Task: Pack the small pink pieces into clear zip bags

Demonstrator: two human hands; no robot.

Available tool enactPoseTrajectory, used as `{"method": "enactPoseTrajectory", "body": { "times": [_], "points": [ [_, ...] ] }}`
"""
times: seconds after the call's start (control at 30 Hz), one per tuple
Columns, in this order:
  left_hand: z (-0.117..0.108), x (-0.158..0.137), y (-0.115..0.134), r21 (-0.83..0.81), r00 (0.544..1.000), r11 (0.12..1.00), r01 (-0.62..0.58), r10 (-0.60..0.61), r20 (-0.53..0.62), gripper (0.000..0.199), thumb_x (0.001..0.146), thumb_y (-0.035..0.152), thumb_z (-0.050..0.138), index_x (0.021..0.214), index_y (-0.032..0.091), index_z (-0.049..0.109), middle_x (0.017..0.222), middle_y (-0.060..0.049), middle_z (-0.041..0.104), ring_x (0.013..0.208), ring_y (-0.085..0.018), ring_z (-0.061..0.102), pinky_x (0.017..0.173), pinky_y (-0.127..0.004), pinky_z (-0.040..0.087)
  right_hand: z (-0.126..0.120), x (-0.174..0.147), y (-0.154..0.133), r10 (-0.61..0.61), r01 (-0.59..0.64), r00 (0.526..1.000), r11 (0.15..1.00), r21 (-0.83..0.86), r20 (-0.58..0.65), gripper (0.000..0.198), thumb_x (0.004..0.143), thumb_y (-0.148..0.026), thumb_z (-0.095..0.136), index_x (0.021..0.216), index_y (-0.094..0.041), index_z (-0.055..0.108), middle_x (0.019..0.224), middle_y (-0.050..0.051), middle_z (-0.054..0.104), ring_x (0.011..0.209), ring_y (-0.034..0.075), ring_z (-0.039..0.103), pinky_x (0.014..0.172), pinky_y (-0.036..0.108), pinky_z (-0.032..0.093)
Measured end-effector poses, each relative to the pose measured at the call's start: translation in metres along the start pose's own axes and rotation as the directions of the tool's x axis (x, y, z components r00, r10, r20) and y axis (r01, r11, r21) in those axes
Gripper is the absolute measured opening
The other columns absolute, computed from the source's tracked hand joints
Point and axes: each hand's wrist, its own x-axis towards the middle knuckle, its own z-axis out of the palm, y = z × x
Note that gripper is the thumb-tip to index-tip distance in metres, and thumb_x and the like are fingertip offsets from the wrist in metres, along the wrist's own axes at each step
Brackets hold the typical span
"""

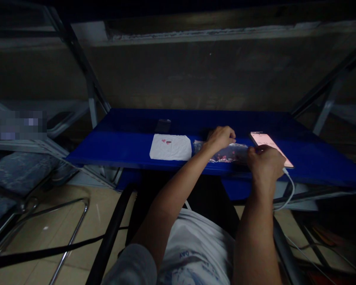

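Observation:
A clear plastic bag (235,152) with small pinkish-red pieces inside lies flat near the front edge of the blue table. My right hand (266,160) is closed at the bag's right end, thumb and fingers pinching it. Just above the bag's far edge, my left hand (221,137) has its fingers curled in; what they hold, if anything, is hidden. Left of the bag lies a white cloth or paper pouch (175,148), with a few tiny pink and dark pieces (167,141) on it.
A lit smartphone (269,147) lies beyond my right hand, a white cable (291,188) running off the table (130,126). Behind the white pouch is a small clear packet (163,126). Metal frame posts (91,103) flank the table; a chair (83,206) stands at left.

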Motion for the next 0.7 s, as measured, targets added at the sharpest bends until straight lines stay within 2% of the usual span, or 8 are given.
{"method": "enactPoseTrajectory", "body": {
  "times": [0.1,0.17,0.27,0.33,0.37,0.43,0.57,0.7],
  "points": [
    [-0.042,-0.038,-0.023,-0.011,0.986,1.0,0.017,-0.019,-0.167,0.023,0.088,0.018,0.075,0.111,0.019,0.079,0.115,-0.009,0.079,0.108,-0.022,0.072,0.101,-0.035,0.054,0.008,-0.014,-0.03,-0.149,0.15,0.988,0.989,-0.001,-0.033,0.039,0.093,-0.039,0.054,0.111,-0.015,0.078,0.111,0.025,0.07,0.11,0.041,0.064,0.085,0.052,0.053],
    [-0.083,-0.073,-0.052,0.009,0.94,0.988,0.156,-0.146,-0.307,0.023,0.09,0.018,0.073,0.111,0.019,0.08,0.108,-0.009,0.08,0.101,-0.022,0.073,0.098,-0.035,0.055,0.021,-0.024,-0.062,-0.34,0.337,0.939,0.939,0.066,0.048,0.037,0.095,-0.039,0.053,0.107,-0.014,0.078,0.102,0.021,0.071,0.101,0.035,0.066,0.086,0.047,0.052],
    [-0.143,-0.121,-0.106,0.012,0.805,0.919,0.395,-0.34,-0.487,0.024,0.09,0.012,0.068,0.11,0.018,0.08,0.108,-0.009,0.08,0.1,-0.021,0.074,0.093,-0.03,0.056,0.052,-0.036,-0.121,-0.581,0.545,0.778,0.814,0.202,0.239,0.033,0.098,-0.036,0.054,0.113,-0.018,0.077,0.105,0.017,0.075,0.101,0.03,0.067,0.09,0.041,0.051],
    [-0.169,-0.139,-0.138,0.004,0.707,0.861,0.509,-0.416,-0.572,0.025,0.091,0.012,0.067,0.112,0.016,0.08,0.112,-0.01,0.08,0.103,-0.021,0.074,0.093,-0.029,0.056,0.077,-0.042,-0.159,-0.659,0.609,0.675,0.752,0.253,0.332,0.035,0.1,-0.032,0.054,0.127,-0.02,0.074,0.119,0.015,0.074,0.11,0.029,0.066,0.094,0.039,0.05],
    [-0.176,-0.143,-0.151,0.007,0.685,0.842,0.54,-0.434,-0.585,0.026,0.091,0.014,0.067,0.115,0.015,0.079,0.113,-0.011,0.079,0.104,-0.022,0.074,0.093,-0.03,0.056,0.089,-0.045,-0.175,-0.669,0.632,0.652,0.739,0.232,0.357,0.038,0.102,-0.032,0.053,0.133,-0.022,0.072,0.125,0.016,0.071,0.116,0.031,0.063,0.096,0.041,0.049],
    [-0.18,-0.142,-0.17,0.042,0.699,0.826,0.563,-0.448,-0.557,0.029,0.092,0.021,0.07,0.119,0.015,0.078,0.113,-0.013,0.079,0.104,-0.024,0.073,0.094,-0.032,0.056,0.111,-0.05,-0.198,-0.658,0.665,0.64,0.733,0.143,0.398,0.039,0.103,-0.032,0.051,0.137,-0.024,0.07,0.138,0.018,0.064,0.128,0.037,0.055,0.099,0.047,0.047],
    [-0.162,-0.13,-0.185,0.156,0.782,0.839,0.521,-0.395,-0.483,0.026,0.09,0.027,0.075,0.114,0.02,0.081,0.119,-0.012,0.076,0.114,-0.027,0.069,0.103,-0.036,0.053,0.136,-0.055,-0.214,-0.644,0.702,0.632,0.711,0.033,0.432,0.039,0.104,-0.033,0.049,0.133,-0.019,0.072,0.146,0.021,0.056,0.135,0.042,0.047,0.104,0.052,0.043],
    [-0.149,-0.127,-0.184,0.167,0.76,0.835,0.524,-0.371,-0.534,0.02,0.088,0.023,0.075,0.106,0.018,0.083,0.123,-0.015,0.073,0.12,-0.029,0.065,0.107,-0.037,0.05,0.143,-0.053,-0.218,-0.667,0.723,0.627,0.691,0.019,0.404,0.038,0.102,-0.019,0.044,0.127,-0.014,0.072,0.141,0.022,0.059,0.131,0.039,0.049,0.101,0.048,0.043]
  ]
}}
